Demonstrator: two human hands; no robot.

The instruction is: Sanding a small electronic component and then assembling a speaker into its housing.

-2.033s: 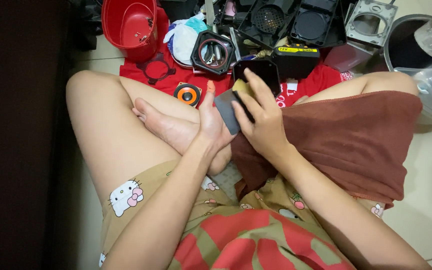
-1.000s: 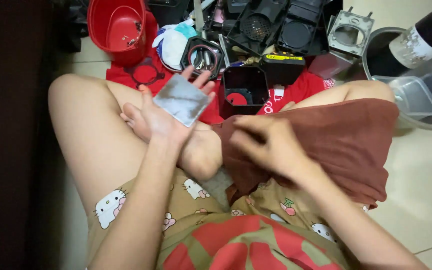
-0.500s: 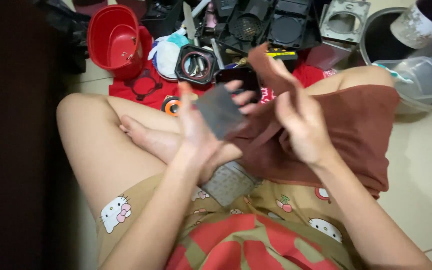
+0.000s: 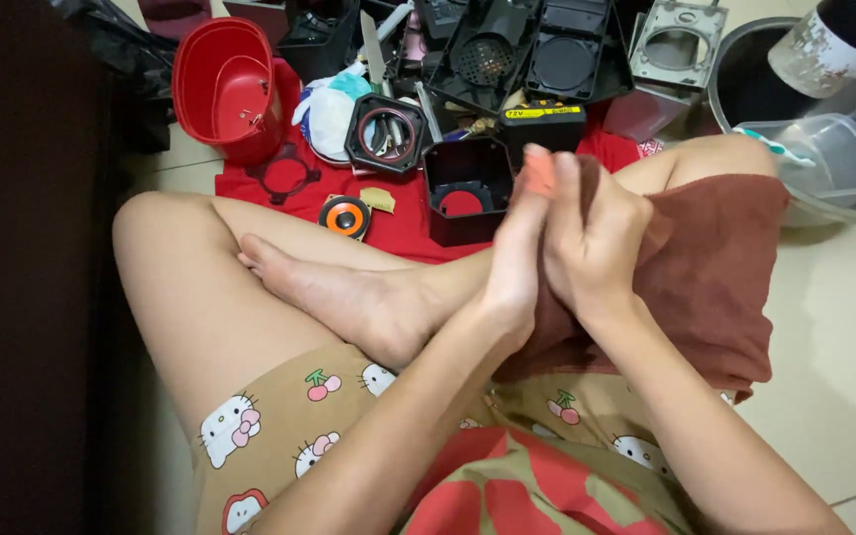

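- Our left hand (image 4: 515, 260) is flat, fingers straight and together, with the palm pressed against the brown cloth (image 4: 720, 272). The grip is released, with no curl around anything.
- Our right hand (image 4: 598, 243) faces it from the other side, its grip clenched on a fold of the same cloth. The cloth is sandwiched between the two palms.
- We can't tell if a part sits inside the fold, because it's hidden by the hands.
- The rest of the cloth drapes over our right thigh, just above the crossed legs. We're seated on the floor.
- Our read is that the rubbing or pressing in the cloth is mid-step, since both hands are fully engaged and nothing has been set down from them.
- The parts lie loose and separate in front of us:
  - The black square housing (image 4: 466, 188) is open side up on the red mat (image 4: 403, 226), just beyond our fingertips.
  - The orange-and-black ring (image 4: 346, 215) is on the mat near our foot.
  - The black octagonal frame (image 4: 385, 134) has a ring inside it.
  - The black block with a yellow label (image 4: 544, 121) and the black grille panels (image 4: 487, 50) sit further back.
- The red bowl (image 4: 225, 84) is at the far left. The clear plastic tub (image 4: 824, 159) sits in the metal basin (image 4: 740, 69) at the far right, and neither hand is on either.
- Judging by the spread, most pieces are unjoined and out of hand, so the bulk is left.
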